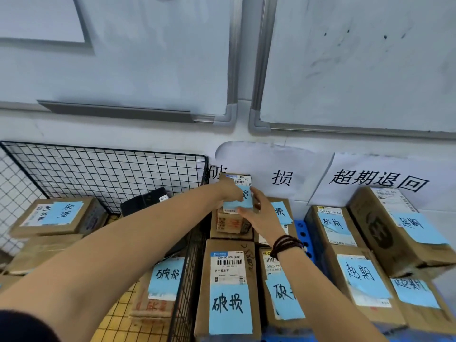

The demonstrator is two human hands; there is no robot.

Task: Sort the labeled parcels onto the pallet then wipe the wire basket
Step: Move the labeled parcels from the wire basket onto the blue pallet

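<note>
A black wire basket [103, 174] is standing at the left against the wall. Inside it, a far-left parcel [56, 215] is wearing a blue note I cannot read, and a nearer parcel [158, 290] is showing a blue note reading 破损.

Just right of the basket's corner, both arms are reaching to the far row of boxes. The left hand [230, 192] is curling over the left edge of a small parcel [240, 180], and the right hand [257, 213], a dark beaded bracelet [286, 244] on its wrist, is gripping the right and near edges. This parcel's white label is reading "D5 065", with a blue note partly hidden under the fingers. It is sitting over a stacked box [232, 224]; whether they are touching I cannot tell.

Nearer, on the blue pallet [302, 233], a tall parcel [229, 287] is showing "530- D5 069 (A34)" and a 破损 note. The right-hand parcels [362, 280] are bearing 超期 notes. On the wall behind, paper sheets are reading 破损 [281, 177] and 超期退回 [377, 181].
</note>
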